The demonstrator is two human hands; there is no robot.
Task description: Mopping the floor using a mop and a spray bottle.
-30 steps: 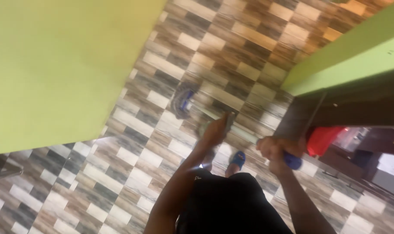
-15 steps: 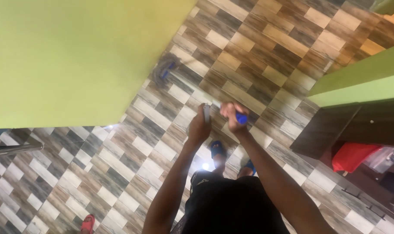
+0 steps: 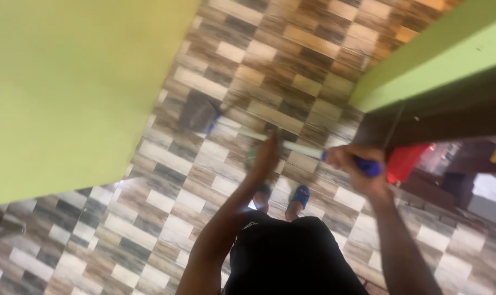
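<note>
A: What does the person hold?

B: A long mop (image 3: 291,146), pale shaft with a blue grip. The right hand (image 3: 352,166) is closed around the blue end; the left hand (image 3: 264,158) wraps the shaft further down. Its blurred head rests on the tiled floor (image 3: 166,202).

A: What surrounds it?

B: A green wall (image 3: 67,82) on the left, a dark door (image 3: 439,123) on the right, a red container (image 3: 406,161) just past it, contents not visible. Blue sandals (image 3: 300,195) below.

no packages, labels, signs or screens visible
</note>
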